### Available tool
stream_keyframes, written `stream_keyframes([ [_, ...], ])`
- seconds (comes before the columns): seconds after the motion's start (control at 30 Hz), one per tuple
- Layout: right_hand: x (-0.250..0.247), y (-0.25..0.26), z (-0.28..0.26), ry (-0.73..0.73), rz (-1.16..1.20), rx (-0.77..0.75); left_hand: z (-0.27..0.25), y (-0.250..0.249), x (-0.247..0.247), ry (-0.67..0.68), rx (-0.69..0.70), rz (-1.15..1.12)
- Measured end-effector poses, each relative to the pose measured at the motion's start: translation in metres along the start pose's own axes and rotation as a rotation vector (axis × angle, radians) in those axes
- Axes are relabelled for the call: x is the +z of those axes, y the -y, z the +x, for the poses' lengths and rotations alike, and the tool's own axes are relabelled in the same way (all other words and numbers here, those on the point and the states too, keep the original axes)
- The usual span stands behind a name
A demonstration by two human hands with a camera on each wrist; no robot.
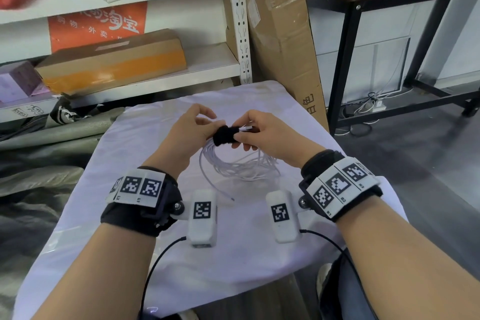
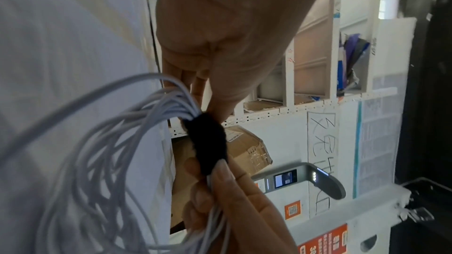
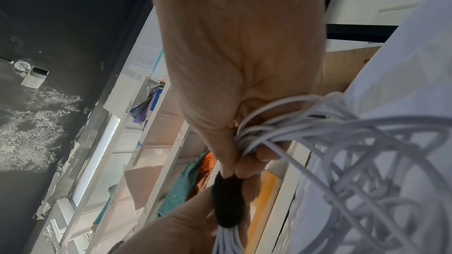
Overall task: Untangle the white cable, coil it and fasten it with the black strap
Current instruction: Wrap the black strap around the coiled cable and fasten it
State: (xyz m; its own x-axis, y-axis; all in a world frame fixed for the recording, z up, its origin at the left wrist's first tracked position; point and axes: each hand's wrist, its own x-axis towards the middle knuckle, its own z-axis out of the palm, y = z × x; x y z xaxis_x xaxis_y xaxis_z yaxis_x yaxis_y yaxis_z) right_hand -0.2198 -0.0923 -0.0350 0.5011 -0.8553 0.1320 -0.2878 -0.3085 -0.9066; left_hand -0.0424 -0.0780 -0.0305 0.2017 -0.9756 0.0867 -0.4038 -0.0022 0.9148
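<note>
The white cable (image 1: 241, 166) is gathered into a loose coil that hangs down onto the cloth-covered table (image 1: 145, 153). A fuzzy black strap (image 1: 224, 135) is wrapped round the top of the bundle. My left hand (image 1: 207, 125) pinches the bundle at the strap's left end, thumb on the strap (image 2: 208, 142). My right hand (image 1: 240, 136) grips the cable strands (image 3: 305, 123) just right of the strap (image 3: 227, 204), fingers curled round them. One loose cable end (image 1: 230, 197) lies on the cloth near my wrists.
White shelving (image 1: 161, 80) with a cardboard box (image 1: 111, 62) stands behind the table. A tall wrapped carton (image 1: 283, 41) leans at the back right, beside a black-framed desk (image 1: 345, 54). Grey tarpaulin (image 1: 39, 179) covers the floor on the left.
</note>
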Motion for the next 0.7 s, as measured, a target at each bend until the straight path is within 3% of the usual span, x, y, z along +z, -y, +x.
stream_keyframes([
  [0.13,-0.001,0.0,0.001,-0.023,-0.013,-0.023,-0.002,-0.002,-0.001,0.051,0.06,0.132],
  [0.33,-0.002,-0.001,0.002,-0.057,0.009,-0.053,-0.012,-0.011,-0.013,0.353,0.026,0.06],
  [0.5,-0.002,-0.001,0.003,-0.112,0.065,-0.035,-0.015,-0.014,-0.005,0.273,0.086,0.044],
  [0.7,-0.008,-0.006,0.008,-0.141,-0.017,0.085,-0.01,-0.016,-0.001,0.054,0.036,-0.233],
])
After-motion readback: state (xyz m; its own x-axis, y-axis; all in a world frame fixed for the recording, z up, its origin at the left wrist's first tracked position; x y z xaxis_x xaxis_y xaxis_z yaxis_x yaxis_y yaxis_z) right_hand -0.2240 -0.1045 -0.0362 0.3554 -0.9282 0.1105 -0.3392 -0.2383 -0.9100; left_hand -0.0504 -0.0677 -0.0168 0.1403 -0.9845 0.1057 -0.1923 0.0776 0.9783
